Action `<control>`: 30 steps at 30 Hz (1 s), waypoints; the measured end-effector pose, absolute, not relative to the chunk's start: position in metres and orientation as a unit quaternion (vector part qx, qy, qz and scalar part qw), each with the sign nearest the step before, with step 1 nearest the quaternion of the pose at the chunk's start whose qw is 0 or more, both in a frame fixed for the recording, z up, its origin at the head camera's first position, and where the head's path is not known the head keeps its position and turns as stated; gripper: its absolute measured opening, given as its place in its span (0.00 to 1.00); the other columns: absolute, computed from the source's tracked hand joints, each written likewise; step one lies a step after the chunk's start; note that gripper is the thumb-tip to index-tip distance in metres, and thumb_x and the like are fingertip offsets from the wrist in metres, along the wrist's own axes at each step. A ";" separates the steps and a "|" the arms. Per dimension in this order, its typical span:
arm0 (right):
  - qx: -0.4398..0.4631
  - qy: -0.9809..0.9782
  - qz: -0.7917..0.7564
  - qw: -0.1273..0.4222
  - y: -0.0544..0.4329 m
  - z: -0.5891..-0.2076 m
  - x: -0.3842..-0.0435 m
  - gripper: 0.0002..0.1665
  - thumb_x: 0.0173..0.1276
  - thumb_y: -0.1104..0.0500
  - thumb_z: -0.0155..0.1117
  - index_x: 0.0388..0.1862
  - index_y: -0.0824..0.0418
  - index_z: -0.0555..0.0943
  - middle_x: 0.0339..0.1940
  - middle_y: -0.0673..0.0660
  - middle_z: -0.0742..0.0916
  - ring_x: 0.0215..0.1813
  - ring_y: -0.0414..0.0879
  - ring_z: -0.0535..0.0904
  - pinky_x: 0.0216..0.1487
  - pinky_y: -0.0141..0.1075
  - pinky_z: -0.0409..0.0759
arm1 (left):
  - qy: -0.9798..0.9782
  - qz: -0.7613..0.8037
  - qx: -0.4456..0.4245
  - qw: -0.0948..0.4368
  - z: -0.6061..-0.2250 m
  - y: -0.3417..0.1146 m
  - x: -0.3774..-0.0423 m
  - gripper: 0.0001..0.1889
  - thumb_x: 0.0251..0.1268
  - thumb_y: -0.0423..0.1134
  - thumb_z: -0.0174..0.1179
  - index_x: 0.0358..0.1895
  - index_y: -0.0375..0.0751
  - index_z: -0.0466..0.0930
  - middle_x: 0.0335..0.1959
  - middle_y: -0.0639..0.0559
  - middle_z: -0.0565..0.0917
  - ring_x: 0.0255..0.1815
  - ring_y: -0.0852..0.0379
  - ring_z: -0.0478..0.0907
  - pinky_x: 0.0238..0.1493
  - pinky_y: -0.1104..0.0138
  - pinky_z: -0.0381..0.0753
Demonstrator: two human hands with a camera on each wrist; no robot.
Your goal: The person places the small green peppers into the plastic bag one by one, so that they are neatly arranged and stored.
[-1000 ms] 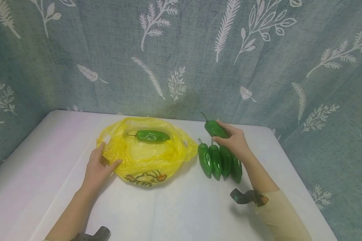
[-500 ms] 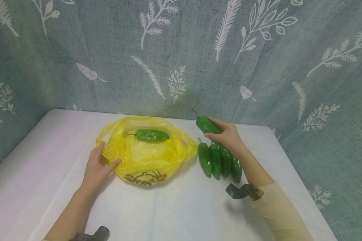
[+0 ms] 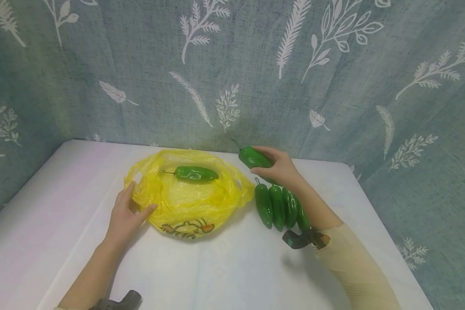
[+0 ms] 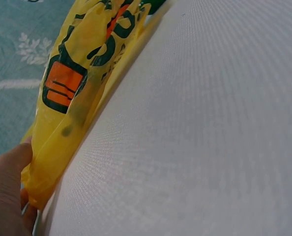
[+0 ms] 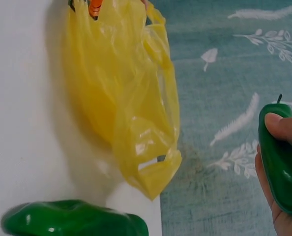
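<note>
While the left hand (image 3: 124, 211) is gripping a plastic bag (image 3: 217, 212), the right hand (image 3: 282, 169) is pinching a chili pepper (image 3: 252, 157) whose gloss risks slipping.

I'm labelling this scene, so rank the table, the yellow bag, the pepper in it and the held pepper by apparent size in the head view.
1. table
2. yellow bag
3. pepper in the bag and held pepper, not ranked: they look alike, and the right hand hides part of the latter.
</note>
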State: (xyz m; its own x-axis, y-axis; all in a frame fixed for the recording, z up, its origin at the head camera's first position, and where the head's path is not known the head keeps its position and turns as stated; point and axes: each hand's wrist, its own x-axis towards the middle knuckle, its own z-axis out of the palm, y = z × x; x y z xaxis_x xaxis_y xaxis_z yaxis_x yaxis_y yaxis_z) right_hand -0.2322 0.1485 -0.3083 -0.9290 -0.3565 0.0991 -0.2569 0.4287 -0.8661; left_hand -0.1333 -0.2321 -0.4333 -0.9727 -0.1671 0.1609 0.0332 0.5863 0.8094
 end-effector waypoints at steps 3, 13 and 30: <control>-0.194 0.844 -0.497 0.048 0.142 -0.307 -0.234 0.36 0.55 0.59 0.73 0.65 0.55 0.72 0.63 0.54 0.77 0.58 0.51 0.77 0.56 0.43 0.79 | -0.884 -0.452 0.040 0.110 -0.434 -0.232 -0.133 0.50 0.59 0.46 0.65 0.75 0.36 0.41 0.69 0.30 0.54 0.68 0.30 0.54 0.68 0.40 0.55; -0.205 0.843 -0.494 0.059 0.124 -0.303 -0.239 0.36 0.55 0.61 0.73 0.64 0.56 0.73 0.61 0.56 0.79 0.54 0.51 0.79 0.53 0.40 0.81 | -0.886 -0.447 0.038 0.117 -0.435 -0.234 -0.132 0.49 0.59 0.45 0.65 0.75 0.36 0.41 0.70 0.30 0.54 0.69 0.30 0.53 0.69 0.39 0.54; -0.243 0.835 -0.485 0.090 0.092 -0.302 -0.255 0.38 0.55 0.60 0.73 0.66 0.56 0.72 0.64 0.55 0.77 0.56 0.48 0.78 0.54 0.37 0.80 | -0.885 -0.447 0.037 0.122 -0.435 -0.233 -0.134 0.49 0.59 0.45 0.65 0.75 0.37 0.42 0.69 0.30 0.55 0.68 0.30 0.54 0.68 0.39 0.55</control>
State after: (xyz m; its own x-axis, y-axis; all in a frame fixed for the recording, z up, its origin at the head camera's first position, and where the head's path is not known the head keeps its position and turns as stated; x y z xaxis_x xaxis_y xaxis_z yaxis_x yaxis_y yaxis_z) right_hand -0.2545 0.0924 -0.3023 -0.8661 -0.4926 0.0850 -0.3180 0.4117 -0.8540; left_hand -0.1338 -0.2325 -0.4353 -0.9677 -0.1736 0.1830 0.0442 0.5974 0.8007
